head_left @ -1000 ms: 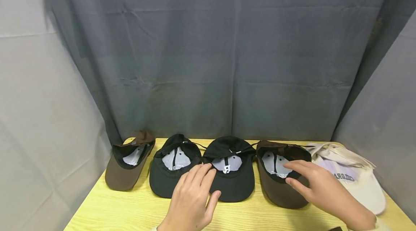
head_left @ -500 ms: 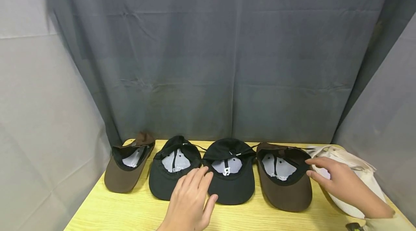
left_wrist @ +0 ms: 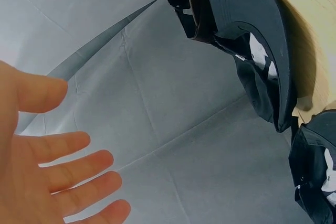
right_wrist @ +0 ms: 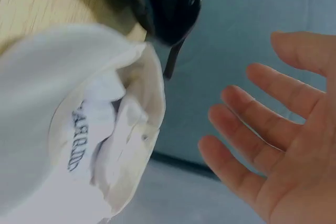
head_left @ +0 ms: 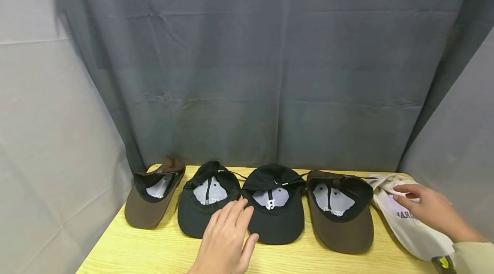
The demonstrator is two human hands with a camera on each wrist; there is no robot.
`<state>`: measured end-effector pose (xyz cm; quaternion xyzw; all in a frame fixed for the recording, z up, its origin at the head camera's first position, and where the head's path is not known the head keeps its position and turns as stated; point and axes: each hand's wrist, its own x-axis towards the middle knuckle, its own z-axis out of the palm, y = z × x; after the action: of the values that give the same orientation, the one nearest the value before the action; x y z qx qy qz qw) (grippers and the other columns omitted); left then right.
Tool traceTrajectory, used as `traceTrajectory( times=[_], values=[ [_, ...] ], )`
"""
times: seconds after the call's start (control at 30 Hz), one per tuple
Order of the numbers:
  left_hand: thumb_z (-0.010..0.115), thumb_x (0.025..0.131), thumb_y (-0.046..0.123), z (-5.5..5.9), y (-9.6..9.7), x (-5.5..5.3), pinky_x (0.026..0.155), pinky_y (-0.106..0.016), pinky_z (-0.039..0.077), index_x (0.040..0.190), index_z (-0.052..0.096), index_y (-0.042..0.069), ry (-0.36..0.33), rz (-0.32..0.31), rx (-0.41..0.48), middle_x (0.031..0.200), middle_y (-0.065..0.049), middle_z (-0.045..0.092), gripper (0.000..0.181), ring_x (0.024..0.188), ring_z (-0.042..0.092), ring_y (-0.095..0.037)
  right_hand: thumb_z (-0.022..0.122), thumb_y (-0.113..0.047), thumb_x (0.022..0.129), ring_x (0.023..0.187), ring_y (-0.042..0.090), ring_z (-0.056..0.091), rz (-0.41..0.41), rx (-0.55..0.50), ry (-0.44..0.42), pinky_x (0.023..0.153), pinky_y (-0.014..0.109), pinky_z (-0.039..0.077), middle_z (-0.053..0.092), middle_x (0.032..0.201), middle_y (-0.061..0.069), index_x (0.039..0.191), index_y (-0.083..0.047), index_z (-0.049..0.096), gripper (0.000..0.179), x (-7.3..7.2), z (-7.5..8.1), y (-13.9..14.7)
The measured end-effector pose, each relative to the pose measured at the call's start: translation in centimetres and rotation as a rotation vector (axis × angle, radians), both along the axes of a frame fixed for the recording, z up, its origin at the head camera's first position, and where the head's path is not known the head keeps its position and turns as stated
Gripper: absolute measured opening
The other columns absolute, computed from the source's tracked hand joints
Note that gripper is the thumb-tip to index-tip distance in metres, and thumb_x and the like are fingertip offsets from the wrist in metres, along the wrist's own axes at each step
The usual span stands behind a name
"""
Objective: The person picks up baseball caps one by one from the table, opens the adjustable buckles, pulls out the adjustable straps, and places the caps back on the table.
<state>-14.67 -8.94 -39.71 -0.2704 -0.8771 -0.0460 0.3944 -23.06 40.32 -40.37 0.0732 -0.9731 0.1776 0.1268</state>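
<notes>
My right hand (head_left: pixel 438 212) hovers above the cream cap (head_left: pixel 420 237) at the right end of a row of upturned caps. In the right wrist view its fingers (right_wrist: pixel 257 116) are spread apart, with the cap's opening and dark lettering beside them. Left of it lies a brown cap (head_left: pixel 343 233), inside facing up. My left hand (head_left: pixel 225 239) is held palm down in front of two black caps, the left one (head_left: pixel 191 218) and the right one (head_left: pixel 283 227); its fingertips overlap the right one in the head view. Neither hand holds anything.
A second brown cap (head_left: pixel 144 209) lies at the table's left end. All the caps rest on a yellow wooden table (head_left: pixel 143 252). Grey cloth (head_left: pixel 231 72) hangs behind the table, and pale cloth walls (head_left: pixel 46 145) stand at both sides.
My right hand has moved right, from over the right brown cap to over the cream cap. The cream cap's brim has swung toward the front left. My left hand stays nearly where it was.
</notes>
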Motion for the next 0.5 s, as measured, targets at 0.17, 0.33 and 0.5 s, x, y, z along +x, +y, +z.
traceTrajectory(
  times=[0.17, 0.33, 0.5],
  values=[
    [0.08, 0.073, 0.039, -0.2, -0.1, 0.0, 0.088, -0.036, 0.052, 0.117, 0.065, 0.015, -0.029, 0.0, -0.013, 0.124, -0.002, 0.065, 0.052, 0.114, 0.061, -0.019, 0.066, -0.024, 0.093, 0.095, 0.053, 0.064, -0.017, 0.0, -0.005, 0.07, 0.059, 0.051, 0.065, 0.114, 0.036, 0.114, 0.005, 0.067, 0.036, -1.3, -0.8, 1.9],
    [0.081, 0.072, 0.04, -0.4, -0.2, 0.0, 0.089, -0.036, 0.052, 0.116, 0.066, 0.015, -0.028, 0.0, -0.029, 0.124, -0.002, 0.065, 0.053, 0.114, 0.06, -0.019, 0.061, -0.025, 0.096, 0.103, 0.061, 0.057, -0.063, 0.021, -0.061, 0.074, 0.064, 0.048, 0.056, 0.121, 0.044, 0.12, 0.012, 0.06, 0.044, -2.9, -1.1, 3.4],
    [0.081, 0.073, 0.04, -0.5, -0.2, -0.1, 0.089, -0.036, 0.052, 0.117, 0.065, 0.016, -0.052, 0.001, -0.04, 0.124, -0.003, 0.064, 0.053, 0.114, 0.06, -0.019, 0.059, -0.023, 0.095, 0.103, 0.063, 0.054, -0.103, 0.024, -0.078, 0.076, 0.065, 0.046, 0.054, 0.121, 0.045, 0.12, 0.014, 0.058, 0.045, -4.2, -1.5, 4.8]
  ],
)
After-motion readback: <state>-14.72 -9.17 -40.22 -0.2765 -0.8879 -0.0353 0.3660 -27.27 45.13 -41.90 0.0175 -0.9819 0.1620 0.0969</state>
